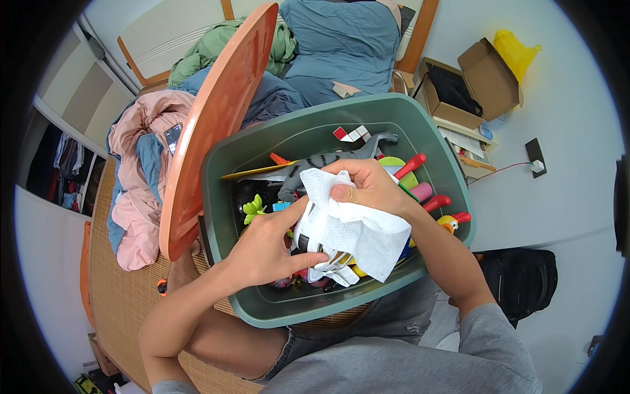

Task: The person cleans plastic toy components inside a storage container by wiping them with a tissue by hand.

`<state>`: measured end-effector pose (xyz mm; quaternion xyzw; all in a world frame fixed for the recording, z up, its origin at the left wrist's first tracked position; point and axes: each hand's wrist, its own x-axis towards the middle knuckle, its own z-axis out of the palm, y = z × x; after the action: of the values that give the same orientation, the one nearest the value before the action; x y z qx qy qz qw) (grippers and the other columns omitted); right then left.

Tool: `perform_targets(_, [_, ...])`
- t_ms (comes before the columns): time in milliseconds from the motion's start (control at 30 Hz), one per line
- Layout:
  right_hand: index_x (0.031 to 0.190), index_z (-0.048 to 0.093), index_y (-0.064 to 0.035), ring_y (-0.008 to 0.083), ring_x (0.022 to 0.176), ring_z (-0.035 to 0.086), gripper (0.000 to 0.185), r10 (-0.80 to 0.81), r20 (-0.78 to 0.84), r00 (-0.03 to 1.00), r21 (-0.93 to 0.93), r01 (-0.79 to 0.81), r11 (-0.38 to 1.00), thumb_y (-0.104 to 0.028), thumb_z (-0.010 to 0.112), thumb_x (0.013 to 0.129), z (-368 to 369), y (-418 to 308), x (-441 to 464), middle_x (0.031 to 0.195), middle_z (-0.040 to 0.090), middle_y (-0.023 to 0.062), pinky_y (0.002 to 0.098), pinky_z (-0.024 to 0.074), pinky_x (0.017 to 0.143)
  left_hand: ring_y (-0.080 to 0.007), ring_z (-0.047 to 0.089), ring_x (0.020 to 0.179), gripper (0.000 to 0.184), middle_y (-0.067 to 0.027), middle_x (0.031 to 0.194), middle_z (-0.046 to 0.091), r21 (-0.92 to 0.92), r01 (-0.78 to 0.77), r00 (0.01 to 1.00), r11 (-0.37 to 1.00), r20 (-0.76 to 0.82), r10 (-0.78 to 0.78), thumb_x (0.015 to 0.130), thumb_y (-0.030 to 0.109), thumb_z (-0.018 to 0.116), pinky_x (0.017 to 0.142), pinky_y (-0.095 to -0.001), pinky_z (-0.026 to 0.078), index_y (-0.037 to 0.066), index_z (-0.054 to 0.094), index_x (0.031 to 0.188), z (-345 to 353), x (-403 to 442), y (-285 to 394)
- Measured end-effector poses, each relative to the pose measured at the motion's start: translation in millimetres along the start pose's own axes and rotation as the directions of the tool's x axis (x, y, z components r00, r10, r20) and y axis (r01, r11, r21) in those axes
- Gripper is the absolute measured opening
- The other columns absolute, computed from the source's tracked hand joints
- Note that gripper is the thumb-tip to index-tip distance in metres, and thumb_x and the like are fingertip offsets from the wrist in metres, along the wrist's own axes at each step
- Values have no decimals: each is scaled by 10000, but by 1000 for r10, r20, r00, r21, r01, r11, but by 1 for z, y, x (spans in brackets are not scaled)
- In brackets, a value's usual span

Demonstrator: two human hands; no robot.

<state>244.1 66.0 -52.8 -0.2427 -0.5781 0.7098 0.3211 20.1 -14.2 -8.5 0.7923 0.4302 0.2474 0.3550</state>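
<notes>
My left hand (pixel 269 246) is closed around a white toy with black parts (pixel 314 226), whose exact kind I cannot make out. Pinched in my right hand (pixel 369 187) is a white textured wipe (pixel 374 233), draped over the toy and hiding much of it. Both hands are above a dark green plastic bin (pixel 262 315) full of toys. Near my fingers inside it are a grey striped toy animal (pixel 321 161), a light green toy piece (pixel 253 208), red-handled toys (pixel 412 166) and a yellow toy duck (pixel 449 223).
An orange lid (pixel 220 131) stands tilted against the bin's left side. Pink bedding (pixel 151 177) with a phone (pixel 172 136) lies on the woven mat (pixel 131 308). At right are an open cardboard box (pixel 453 98), a yellow bag (pixel 515 54) and a black backpack (pixel 522 282).
</notes>
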Motion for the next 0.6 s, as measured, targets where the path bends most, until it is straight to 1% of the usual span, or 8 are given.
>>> perform_targets(233, [1133, 667, -3, 71, 844, 593, 388, -3, -11, 1000, -92, 2, 996, -327, 679, 920, 0, -3, -2, 945, 670, 31, 236, 487, 711, -238, 650, 629, 865, -203, 888, 687, -28, 41, 999, 999, 18, -40, 684, 205, 860, 629, -331, 535, -26, 433, 1400, 0, 1, 2])
perform_targets(300, [1114, 675, 1, 70, 836, 591, 379, 7, -26, 1000, -94, -9, 996, -328, 673, 925, -2, -2, -1, 922, 671, 29, 236, 485, 705, -225, 658, 686, 814, -188, 934, 686, -68, 62, 998, 996, 34, -60, 702, 175, 833, 658, -327, 536, -20, 441, 1388, -1, 2, 3])
perform_targets(367, [1053, 692, 12, 66, 787, 598, 333, -59, -73, 996, -221, 42, 974, -296, 675, 928, -11, -2, -1, 870, 675, 25, 235, 486, 666, -214, 658, 750, 773, -179, 974, 680, -123, 62, 998, 991, 28, -59, 713, 150, 803, 706, -329, 531, -18, 446, 1378, -1, 2, 0])
perform_targets(433, [998, 704, 15, 58, 732, 602, 285, -135, -183, 974, -221, 93, 971, -260, 674, 929, -19, -7, -2, 842, 680, 20, 225, 484, 625, -203, 657, 814, 733, -170, 1013, 674, -177, 59, 998, 982, 23, -56, 725, 125, 773, 753, -330, 526, -16, 451, 1368, -3, 1, -4])
perform_targets(500, [1046, 684, -5, 58, 724, 623, 249, -206, -328, 922, -73, 193, 979, -228, 662, 939, -30, -5, 1, 864, 693, 26, 208, 494, 622, -189, 634, 914, 682, -166, 1063, 653, -196, -1, 1000, 981, -24, -4, 730, 95, 722, 838, -335, 500, -8, 460, 1351, -6, 0, -9])
perform_targets(533, [1073, 671, -6, 65, 737, 632, 259, -215, -361, 908, -13, 226, 974, -227, 664, 938, -34, -6, 2, 883, 695, 28, 212, 504, 637, -174, 600, 970, 664, -129, 1087, 629, -297, 66, 998, 953, -2, -70, 726, 46, 659, 888, -311, 467, -6, 457, 1356, -8, -1, -7])
perform_targets(567, [1099, 658, -7, 72, 749, 640, 273, -221, -394, 892, 47, 259, 965, -226, 665, 937, -37, -7, 3, 902, 697, 30, 216, 513, 651, -174, 600, 970, 664, -129, 1087, 629, -296, 66, 998, 953, -2, -70, 726, 46, 659, 888, -311, 467, -6, 457, 1356, -9, -1, -8])
perform_targets(600, [1133, 636, 1, 85, 779, 654, 281, -198, -413, 889, 64, 245, 967, -197, 661, 936, -35, -10, 3, 941, 698, 46, 222, 528, 683, -163, 581, 978, 663, -105, 1091, 610, -426, 144, 989, 893, 38, -142, 716, 16, 628, 893, -294, 455, -3, 458, 1356, -11, -2, -10])
